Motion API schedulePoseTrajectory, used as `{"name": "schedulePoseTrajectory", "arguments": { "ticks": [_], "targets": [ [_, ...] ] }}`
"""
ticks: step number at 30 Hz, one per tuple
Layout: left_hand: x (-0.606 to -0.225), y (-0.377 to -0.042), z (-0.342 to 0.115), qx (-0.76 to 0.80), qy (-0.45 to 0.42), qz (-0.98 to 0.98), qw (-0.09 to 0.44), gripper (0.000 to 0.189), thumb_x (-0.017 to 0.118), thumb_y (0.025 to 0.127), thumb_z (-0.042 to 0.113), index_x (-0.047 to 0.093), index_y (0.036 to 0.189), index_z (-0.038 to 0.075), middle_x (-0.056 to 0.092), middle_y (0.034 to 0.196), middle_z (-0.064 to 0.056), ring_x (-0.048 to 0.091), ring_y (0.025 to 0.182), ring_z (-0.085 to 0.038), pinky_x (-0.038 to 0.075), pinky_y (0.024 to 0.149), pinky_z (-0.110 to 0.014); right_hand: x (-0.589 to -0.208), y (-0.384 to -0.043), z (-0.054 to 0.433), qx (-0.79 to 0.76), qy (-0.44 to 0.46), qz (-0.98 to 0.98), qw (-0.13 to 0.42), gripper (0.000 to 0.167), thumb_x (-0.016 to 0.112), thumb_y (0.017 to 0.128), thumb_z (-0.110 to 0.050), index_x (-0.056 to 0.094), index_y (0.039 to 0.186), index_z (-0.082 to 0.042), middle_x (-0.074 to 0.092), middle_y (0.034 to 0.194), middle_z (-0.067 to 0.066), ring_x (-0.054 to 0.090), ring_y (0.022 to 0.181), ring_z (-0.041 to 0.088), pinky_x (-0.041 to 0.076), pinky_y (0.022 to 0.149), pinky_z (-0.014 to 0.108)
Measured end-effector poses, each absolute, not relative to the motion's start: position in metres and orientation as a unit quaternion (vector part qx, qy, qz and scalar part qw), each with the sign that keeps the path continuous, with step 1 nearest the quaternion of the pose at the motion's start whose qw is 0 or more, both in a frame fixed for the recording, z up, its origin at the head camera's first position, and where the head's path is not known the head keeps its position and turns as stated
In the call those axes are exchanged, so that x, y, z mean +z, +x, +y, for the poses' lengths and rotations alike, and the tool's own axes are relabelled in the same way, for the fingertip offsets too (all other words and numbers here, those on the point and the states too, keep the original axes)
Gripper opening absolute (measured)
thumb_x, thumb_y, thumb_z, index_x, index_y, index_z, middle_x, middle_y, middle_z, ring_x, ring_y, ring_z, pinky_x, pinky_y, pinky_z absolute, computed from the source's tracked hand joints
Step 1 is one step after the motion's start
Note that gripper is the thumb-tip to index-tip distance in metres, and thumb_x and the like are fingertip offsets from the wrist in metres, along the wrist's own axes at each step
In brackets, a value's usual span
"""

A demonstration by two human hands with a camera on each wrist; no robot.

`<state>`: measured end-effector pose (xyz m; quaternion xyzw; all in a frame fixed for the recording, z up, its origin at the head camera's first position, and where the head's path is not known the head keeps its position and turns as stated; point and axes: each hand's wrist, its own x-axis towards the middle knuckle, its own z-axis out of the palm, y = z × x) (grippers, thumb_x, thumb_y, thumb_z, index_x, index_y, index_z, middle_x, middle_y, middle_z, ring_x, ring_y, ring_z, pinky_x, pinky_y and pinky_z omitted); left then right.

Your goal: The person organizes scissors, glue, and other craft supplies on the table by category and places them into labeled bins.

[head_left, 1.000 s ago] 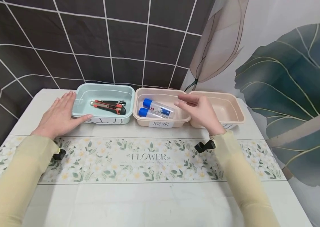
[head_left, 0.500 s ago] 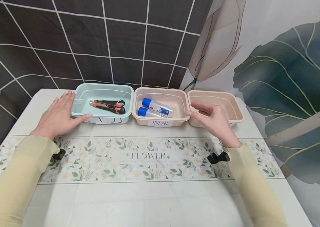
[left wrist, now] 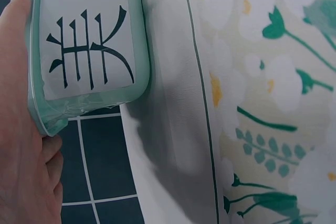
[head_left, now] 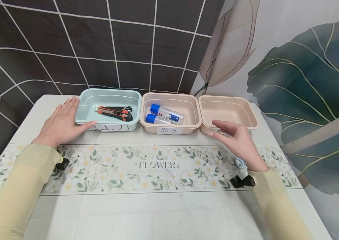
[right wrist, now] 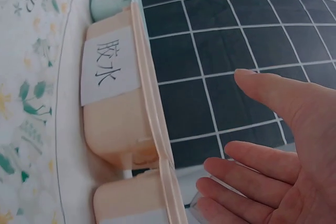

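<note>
My left hand lies along the left side of a light blue bin, fingers straight, thumb at its front rim. Two black-and-red utility knives lie in that bin. Beside it, a pink bin with a white label holds two glue bottles with blue caps. My right hand hovers at the front of the right pink bin, fingers loosely bent with nothing between them. It partly hides that bin's label. In the right wrist view, the right hand has its thumb and fingers spread apart.
The three bins stand side by side at the back of a white tablecloth with a flower-print band. Dark grid cloth hangs behind. A small blue-and-white item shows beside my right wrist; its kind is unclear.
My right hand has moved from above the middle pink bin rightward and toward me, to the front of the right bin. My left hand has stayed against the blue bin.
</note>
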<state>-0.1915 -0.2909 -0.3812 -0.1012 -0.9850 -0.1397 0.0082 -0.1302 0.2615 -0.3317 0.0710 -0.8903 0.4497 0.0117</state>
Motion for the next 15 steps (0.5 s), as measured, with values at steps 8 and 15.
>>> {"name": "schedulePoseTrajectory", "arguments": {
  "ticks": [8,15],
  "targets": [
    [-0.381,-0.192,-0.291,-0.139,-0.104,-0.985,0.011,0.111,0.05,0.095,0.069,0.004,0.159,-0.009,0.009,0.163,-0.032,0.006,0.152,-0.045,-0.002,0.124,-0.051,-0.331,-0.11,0.282,0.427,0.071,-0.901,0.025,0.055,0.078,0.093,-0.033,0.063,0.14,-0.009,0.064,0.135,0.009,0.059,0.127,0.027,0.048,0.105,0.041],
    [-0.382,-0.191,-0.291,-0.139,-0.1,-0.985,0.009,0.111,0.05,0.095,0.07,0.004,0.159,-0.009,0.009,0.164,-0.032,0.005,0.152,-0.045,-0.003,0.124,-0.051,-0.331,-0.101,0.302,0.409,0.04,-0.911,0.038,0.055,0.078,0.093,-0.033,0.063,0.14,-0.01,0.065,0.135,0.009,0.061,0.124,0.028,0.05,0.094,0.015]
  ]
}}
